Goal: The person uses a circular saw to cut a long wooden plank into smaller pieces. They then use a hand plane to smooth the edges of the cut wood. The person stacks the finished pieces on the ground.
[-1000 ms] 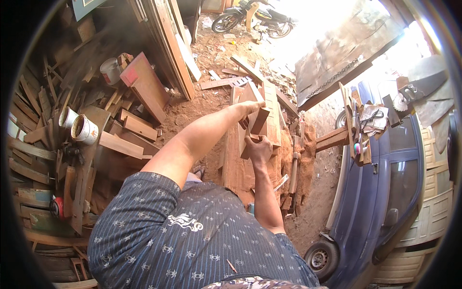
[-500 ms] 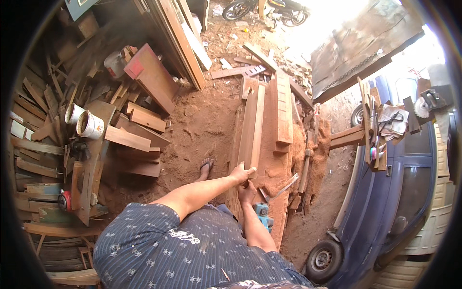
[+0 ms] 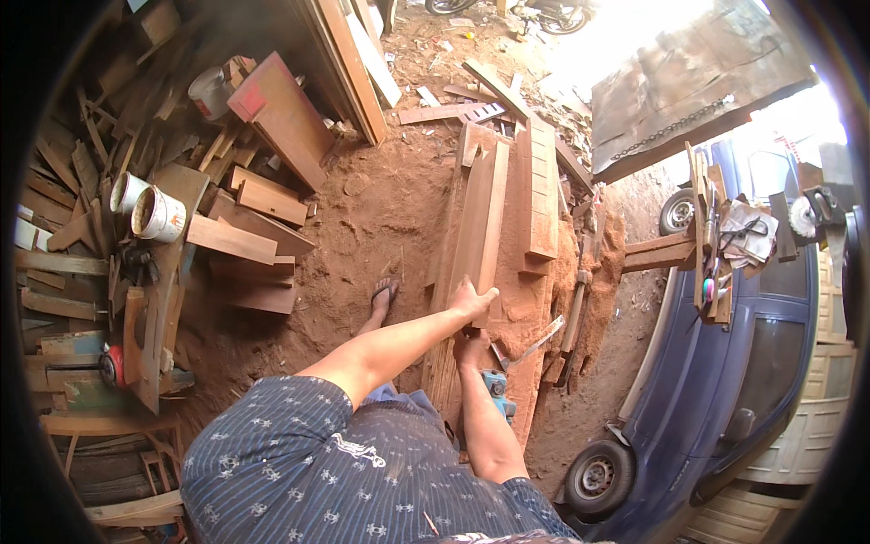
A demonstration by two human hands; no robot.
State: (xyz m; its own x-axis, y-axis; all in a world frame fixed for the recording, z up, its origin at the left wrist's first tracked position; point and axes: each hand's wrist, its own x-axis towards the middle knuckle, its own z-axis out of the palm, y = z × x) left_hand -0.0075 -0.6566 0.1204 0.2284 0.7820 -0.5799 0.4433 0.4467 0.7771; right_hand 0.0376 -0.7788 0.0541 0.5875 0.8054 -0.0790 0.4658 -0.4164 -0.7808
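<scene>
My left hand lies on top of a long reddish wooden plank, fingers curled over its right edge near the close end. Just below it, my right hand is closed on the same plank's near end. The plank lies on a low stack of similar boards over red sawdust. A blue power tool sits beside my right wrist. A metal blade-like strip lies to the right of my hands.
Offcuts and boards pile up on the left with two white buckets. My sandalled foot stands on red dirt. A blue vehicle and a cluttered wooden stand fill the right side. A motorbike stands far off.
Both hands have come back from farther along the boards, where they held a short piece up, to the near end of the plank. The view has tilted down.
</scene>
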